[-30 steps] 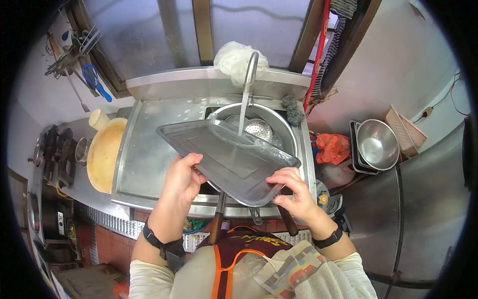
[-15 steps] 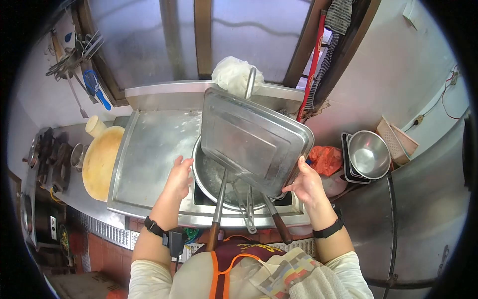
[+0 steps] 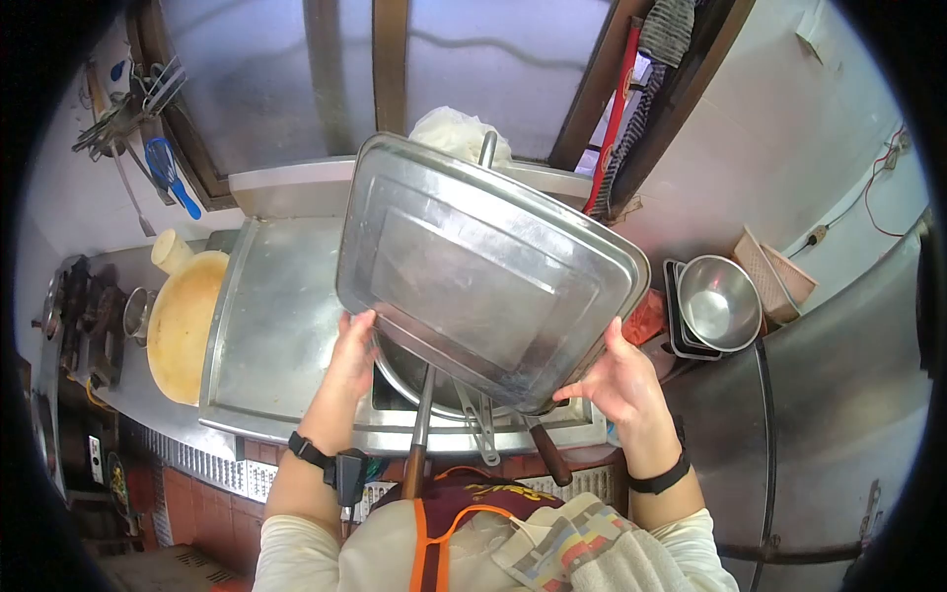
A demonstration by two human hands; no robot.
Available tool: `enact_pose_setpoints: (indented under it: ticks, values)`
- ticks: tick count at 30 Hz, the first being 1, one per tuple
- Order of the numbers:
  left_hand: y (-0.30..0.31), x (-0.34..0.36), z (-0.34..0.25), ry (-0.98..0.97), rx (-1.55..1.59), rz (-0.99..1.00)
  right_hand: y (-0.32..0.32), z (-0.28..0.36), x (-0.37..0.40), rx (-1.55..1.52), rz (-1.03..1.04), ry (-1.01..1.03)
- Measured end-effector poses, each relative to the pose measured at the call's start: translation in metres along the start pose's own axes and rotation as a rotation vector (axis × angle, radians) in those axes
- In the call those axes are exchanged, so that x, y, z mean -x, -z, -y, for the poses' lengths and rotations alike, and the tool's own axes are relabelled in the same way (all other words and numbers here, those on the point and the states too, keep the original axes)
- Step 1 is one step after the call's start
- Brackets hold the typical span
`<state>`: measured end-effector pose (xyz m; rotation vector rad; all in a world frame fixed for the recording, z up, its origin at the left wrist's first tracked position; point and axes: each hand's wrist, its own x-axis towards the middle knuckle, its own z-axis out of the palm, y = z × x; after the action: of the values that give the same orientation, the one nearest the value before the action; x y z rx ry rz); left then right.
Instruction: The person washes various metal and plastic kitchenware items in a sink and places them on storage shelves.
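In front of me a rectangular stainless steel tray point(image 3: 464, 276) is held tilted over the sink. My left hand point(image 3: 352, 353) grips its lower left edge, with part of the fingers hidden by the tray. My right hand point(image 3: 621, 383) holds the lower right corner, thumb along the rim. Beneath the tray, a round metal basin point(image 3: 393, 373) sits in the sink, mostly covered. Out of it lean a wooden-handled utensil point(image 3: 419, 424) on the left, another dark wooden handle point(image 3: 547, 449) on the right, and metal handles point(image 3: 483, 434) between them.
Left of the sink lies a steel counter point(image 3: 276, 326), then a round yellowish board point(image 3: 187, 326). A faucet point(image 3: 488, 148) rises behind the tray beside a white plastic bag point(image 3: 449, 133). At right stand a steel bowl point(image 3: 720, 304), pink baskets point(image 3: 774, 271) and a red bag point(image 3: 646, 318).
The tray has moved left and toward me, rising off the basin. My left hand, which was apart from it, now grips its left edge. My right hand stays on the right corner.
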<state>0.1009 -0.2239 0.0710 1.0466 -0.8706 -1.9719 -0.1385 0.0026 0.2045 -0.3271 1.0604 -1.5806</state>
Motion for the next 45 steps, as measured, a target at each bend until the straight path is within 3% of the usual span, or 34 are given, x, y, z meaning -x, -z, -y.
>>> enact_pose_setpoints:
  ticks: [3,5,6,9,10,15,18,20,30,41,45]
  values:
    - [0.018,-0.003,-0.022,-0.038,0.174,0.028,0.011,-0.004,-0.019,-0.093,0.141,-0.189]
    - [0.038,-0.009,-0.033,-0.026,0.277,0.056,0.013,-0.016,-0.036,-0.119,0.119,-0.277]
    - [0.047,-0.011,-0.036,0.011,0.275,-0.069,0.011,-0.023,-0.043,-0.122,0.104,-0.299]
    - [0.074,-0.009,-0.043,0.046,0.311,-0.201,0.002,-0.037,-0.06,-0.147,0.099,-0.378]
    - [0.096,-0.015,-0.042,0.056,0.361,-0.185,0.007,-0.046,-0.07,-0.172,0.113,-0.408]
    - [0.095,0.013,-0.057,-0.005,0.383,-0.279,0.048,-0.082,-0.12,-0.279,0.317,-0.509]
    - [0.097,0.013,-0.053,-0.004,0.316,-0.2,0.028,-0.075,-0.121,-0.118,-0.06,-0.422]
    - [0.084,0.021,-0.052,0.0,0.217,-0.082,0.037,-0.077,-0.134,-0.242,-0.092,-0.378]
    - [0.049,0.002,-0.017,0.285,-0.06,-0.105,0.064,-0.055,-0.144,-0.302,-0.301,-0.1]
    - [0.018,-0.02,0.001,0.278,-0.068,-0.063,0.085,-0.036,-0.127,-0.211,-0.416,0.099]
    - [0.018,-0.007,-0.012,0.234,-0.014,-0.062,0.092,-0.039,-0.125,-0.237,-0.379,0.04]
